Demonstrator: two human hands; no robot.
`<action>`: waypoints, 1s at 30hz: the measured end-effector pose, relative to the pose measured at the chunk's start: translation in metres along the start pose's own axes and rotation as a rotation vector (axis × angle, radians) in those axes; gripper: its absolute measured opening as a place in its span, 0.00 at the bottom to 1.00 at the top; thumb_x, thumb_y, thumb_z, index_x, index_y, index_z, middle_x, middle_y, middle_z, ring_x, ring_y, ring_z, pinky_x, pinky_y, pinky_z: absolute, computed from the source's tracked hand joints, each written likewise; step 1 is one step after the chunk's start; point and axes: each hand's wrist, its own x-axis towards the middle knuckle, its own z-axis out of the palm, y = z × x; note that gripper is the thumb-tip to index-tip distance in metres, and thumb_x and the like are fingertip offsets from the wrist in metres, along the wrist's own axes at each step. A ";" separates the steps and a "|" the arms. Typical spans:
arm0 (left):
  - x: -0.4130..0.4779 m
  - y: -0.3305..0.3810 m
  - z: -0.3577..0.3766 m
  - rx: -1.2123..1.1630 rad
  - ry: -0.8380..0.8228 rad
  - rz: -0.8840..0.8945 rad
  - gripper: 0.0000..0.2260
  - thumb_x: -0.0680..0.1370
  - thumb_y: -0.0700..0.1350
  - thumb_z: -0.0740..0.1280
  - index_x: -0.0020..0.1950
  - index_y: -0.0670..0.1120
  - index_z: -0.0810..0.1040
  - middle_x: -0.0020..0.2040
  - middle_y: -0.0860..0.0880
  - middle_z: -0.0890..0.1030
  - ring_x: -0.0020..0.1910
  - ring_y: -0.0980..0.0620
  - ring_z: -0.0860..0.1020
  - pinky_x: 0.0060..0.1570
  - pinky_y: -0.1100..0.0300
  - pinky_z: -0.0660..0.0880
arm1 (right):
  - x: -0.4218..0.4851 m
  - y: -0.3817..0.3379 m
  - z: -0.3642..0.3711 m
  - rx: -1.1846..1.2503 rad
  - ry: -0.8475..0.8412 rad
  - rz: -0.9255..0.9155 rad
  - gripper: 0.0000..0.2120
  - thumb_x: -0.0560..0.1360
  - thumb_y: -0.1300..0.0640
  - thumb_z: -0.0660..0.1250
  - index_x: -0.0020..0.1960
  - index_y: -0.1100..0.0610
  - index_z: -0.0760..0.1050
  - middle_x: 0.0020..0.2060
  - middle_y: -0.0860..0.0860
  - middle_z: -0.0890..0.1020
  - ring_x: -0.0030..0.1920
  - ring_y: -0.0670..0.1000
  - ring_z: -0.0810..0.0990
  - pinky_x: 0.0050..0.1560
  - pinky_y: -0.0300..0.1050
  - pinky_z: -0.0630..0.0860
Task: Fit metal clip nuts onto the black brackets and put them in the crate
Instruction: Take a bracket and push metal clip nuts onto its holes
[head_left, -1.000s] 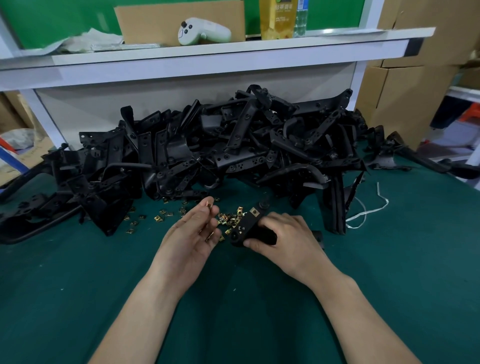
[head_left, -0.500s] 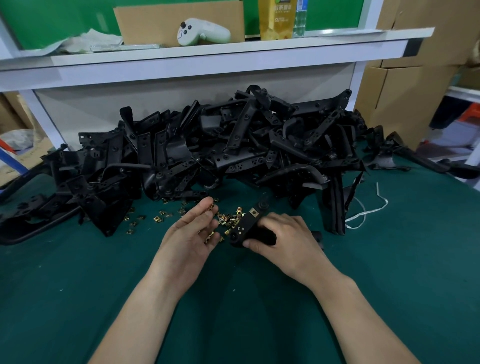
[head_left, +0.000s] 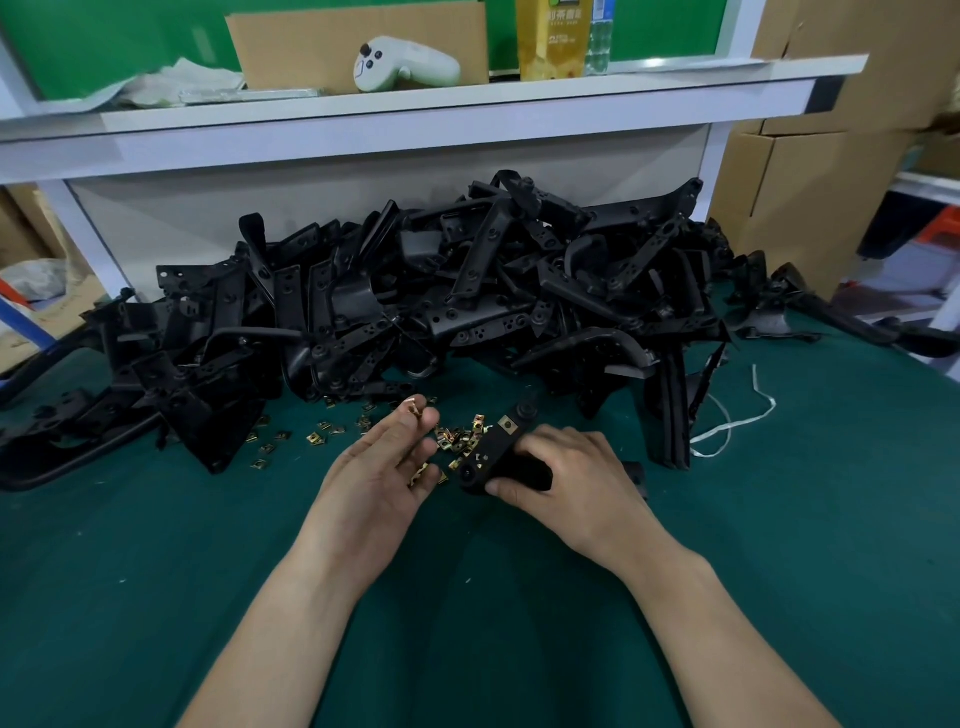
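Black bracket, low over the mat, gripped by your right hand. One brass nut sits fitted near its far end. Your left hand pinches the next nut at its fingertips. Loose nuts lie just beyond, then the pile of bare brackets. No crate in view. Judgement: most of the work remains.

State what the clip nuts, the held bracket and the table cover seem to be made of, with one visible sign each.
The clip nuts: metal; brassy glint. The bracket in the right hand: probably moulded plastic; matt black, rounded edges. The table cover: seemingly felt-like cloth; dull green.
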 end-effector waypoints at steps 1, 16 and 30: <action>0.000 0.000 0.000 -0.001 -0.004 -0.002 0.08 0.80 0.45 0.67 0.55 0.51 0.85 0.52 0.53 0.84 0.43 0.58 0.80 0.49 0.60 0.74 | 0.000 0.000 0.000 -0.001 0.000 -0.001 0.20 0.75 0.32 0.65 0.56 0.47 0.78 0.52 0.39 0.79 0.52 0.43 0.72 0.60 0.41 0.60; 0.001 0.000 -0.001 -0.057 -0.041 0.005 0.07 0.79 0.47 0.69 0.53 0.52 0.87 0.55 0.53 0.84 0.43 0.59 0.81 0.44 0.63 0.79 | -0.001 0.000 0.000 0.006 -0.001 -0.006 0.21 0.75 0.32 0.63 0.55 0.47 0.77 0.52 0.39 0.79 0.50 0.41 0.70 0.60 0.41 0.61; 0.003 -0.002 0.001 0.051 0.100 0.073 0.05 0.78 0.43 0.70 0.52 0.45 0.83 0.49 0.47 0.85 0.41 0.55 0.82 0.40 0.62 0.80 | 0.000 0.000 -0.001 -0.002 -0.013 -0.002 0.22 0.75 0.31 0.63 0.56 0.47 0.77 0.52 0.38 0.78 0.52 0.43 0.72 0.59 0.41 0.60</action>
